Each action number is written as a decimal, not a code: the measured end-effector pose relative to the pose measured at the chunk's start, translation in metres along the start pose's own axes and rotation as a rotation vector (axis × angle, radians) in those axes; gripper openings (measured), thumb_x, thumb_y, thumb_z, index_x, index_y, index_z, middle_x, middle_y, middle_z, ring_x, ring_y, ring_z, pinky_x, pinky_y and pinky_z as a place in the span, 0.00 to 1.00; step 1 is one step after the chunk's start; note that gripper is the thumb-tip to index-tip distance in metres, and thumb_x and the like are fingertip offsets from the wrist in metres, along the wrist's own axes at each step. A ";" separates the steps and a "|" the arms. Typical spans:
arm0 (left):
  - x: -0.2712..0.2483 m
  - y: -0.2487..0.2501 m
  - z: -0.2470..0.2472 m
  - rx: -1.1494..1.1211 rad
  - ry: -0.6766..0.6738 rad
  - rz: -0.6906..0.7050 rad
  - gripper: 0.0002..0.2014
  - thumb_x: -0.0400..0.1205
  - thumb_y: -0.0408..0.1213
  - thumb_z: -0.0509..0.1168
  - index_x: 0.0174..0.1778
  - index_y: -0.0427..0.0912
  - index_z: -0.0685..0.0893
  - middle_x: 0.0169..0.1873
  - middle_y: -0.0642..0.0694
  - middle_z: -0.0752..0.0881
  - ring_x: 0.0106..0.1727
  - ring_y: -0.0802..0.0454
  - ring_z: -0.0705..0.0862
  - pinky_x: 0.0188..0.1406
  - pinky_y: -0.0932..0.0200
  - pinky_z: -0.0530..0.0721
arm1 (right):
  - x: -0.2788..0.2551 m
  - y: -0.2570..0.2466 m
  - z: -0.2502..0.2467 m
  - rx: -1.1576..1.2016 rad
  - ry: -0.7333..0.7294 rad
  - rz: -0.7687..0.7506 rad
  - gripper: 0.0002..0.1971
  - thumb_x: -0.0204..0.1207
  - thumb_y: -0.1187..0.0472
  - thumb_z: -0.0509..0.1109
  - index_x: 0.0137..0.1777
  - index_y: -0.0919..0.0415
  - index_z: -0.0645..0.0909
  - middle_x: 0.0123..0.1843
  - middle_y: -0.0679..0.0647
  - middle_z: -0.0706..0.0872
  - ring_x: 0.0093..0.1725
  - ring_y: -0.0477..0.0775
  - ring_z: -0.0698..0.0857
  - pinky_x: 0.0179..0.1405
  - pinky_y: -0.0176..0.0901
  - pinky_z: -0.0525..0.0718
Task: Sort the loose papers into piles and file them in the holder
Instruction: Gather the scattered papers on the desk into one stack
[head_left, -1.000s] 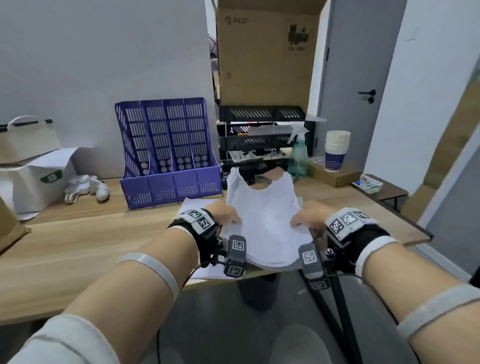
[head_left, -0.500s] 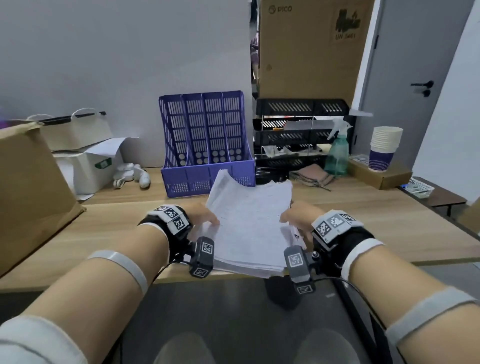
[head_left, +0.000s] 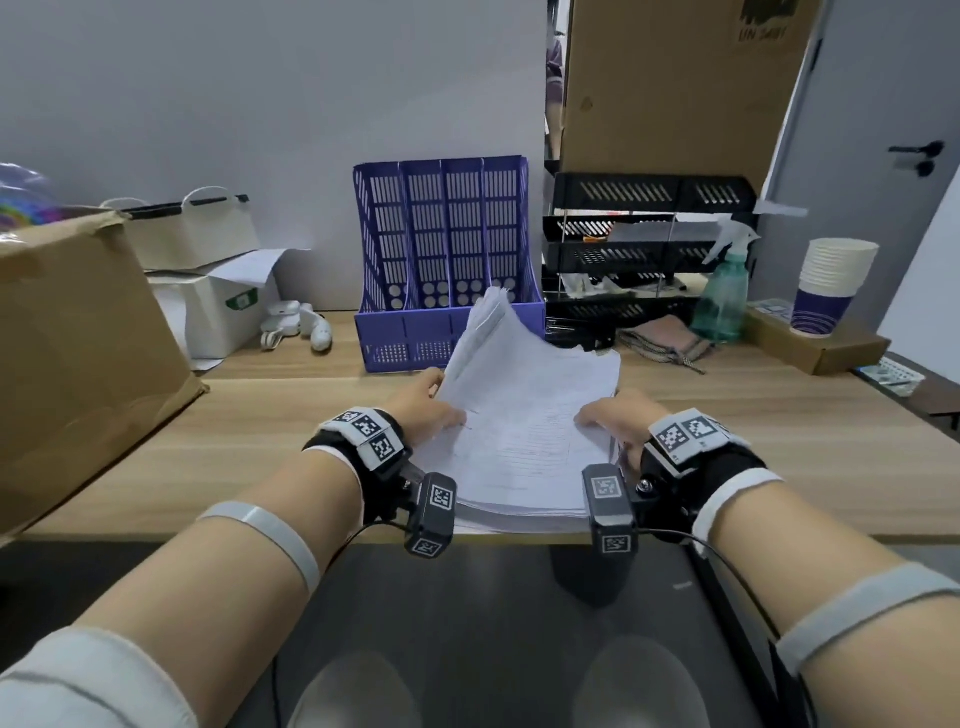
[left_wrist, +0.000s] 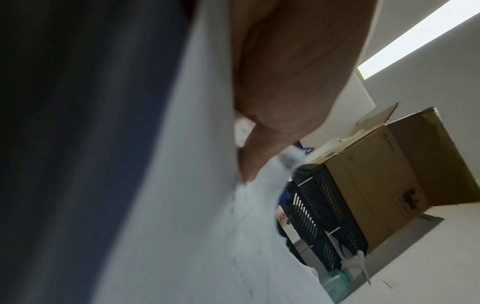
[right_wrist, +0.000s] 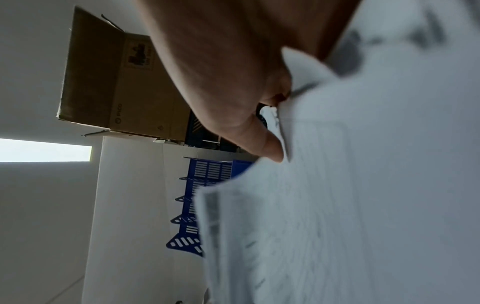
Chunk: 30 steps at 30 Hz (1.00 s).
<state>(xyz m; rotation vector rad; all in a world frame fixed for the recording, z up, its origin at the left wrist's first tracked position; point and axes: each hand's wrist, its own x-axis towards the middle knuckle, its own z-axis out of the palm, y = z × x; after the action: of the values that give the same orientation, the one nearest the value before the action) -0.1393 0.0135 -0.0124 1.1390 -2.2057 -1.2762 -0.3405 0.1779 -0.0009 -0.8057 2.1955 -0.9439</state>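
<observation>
The stack of papers (head_left: 524, 431) lies at the near edge of the tabletop (head_left: 218, 447), its far left corner lifted and fanned. The left hand (head_left: 423, 408) grasps the stack's left edge, thumb on top; the right hand (head_left: 615, 421) grasps the right edge likewise. The purple file holder (head_left: 447, 260) stands upright just behind the stack, against the wall, slots facing forward.

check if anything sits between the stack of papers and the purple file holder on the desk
Nothing visible does. Both the left hand and right hand grip the paper stack at the near desk edge, and the purple file holder stands directly behind it. The cloth and spray bottle lie off to the right.
</observation>
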 end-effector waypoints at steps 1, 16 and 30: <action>-0.003 -0.003 -0.002 -0.051 0.029 0.062 0.16 0.78 0.28 0.74 0.58 0.43 0.77 0.52 0.38 0.88 0.47 0.39 0.88 0.41 0.50 0.90 | 0.002 -0.001 0.001 0.010 -0.016 0.024 0.16 0.76 0.63 0.70 0.62 0.67 0.80 0.40 0.59 0.84 0.30 0.54 0.84 0.28 0.37 0.83; -0.002 0.031 -0.040 -0.453 0.446 0.408 0.31 0.77 0.49 0.76 0.73 0.42 0.75 0.65 0.41 0.86 0.66 0.44 0.86 0.66 0.36 0.85 | 0.008 -0.087 0.006 0.476 0.267 -0.689 0.16 0.82 0.62 0.68 0.67 0.57 0.70 0.67 0.57 0.81 0.67 0.56 0.83 0.69 0.56 0.81; 0.018 0.019 -0.025 -0.575 0.327 0.330 0.28 0.74 0.62 0.76 0.66 0.52 0.83 0.62 0.49 0.90 0.61 0.50 0.90 0.60 0.44 0.89 | 0.040 -0.047 0.028 0.574 0.019 -0.664 0.17 0.78 0.55 0.76 0.65 0.47 0.80 0.63 0.50 0.89 0.64 0.53 0.88 0.63 0.59 0.86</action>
<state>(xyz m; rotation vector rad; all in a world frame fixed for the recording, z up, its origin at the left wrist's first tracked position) -0.1435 -0.0093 0.0157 0.6669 -1.5570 -1.3368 -0.3322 0.1114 0.0087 -1.2434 1.5239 -1.7911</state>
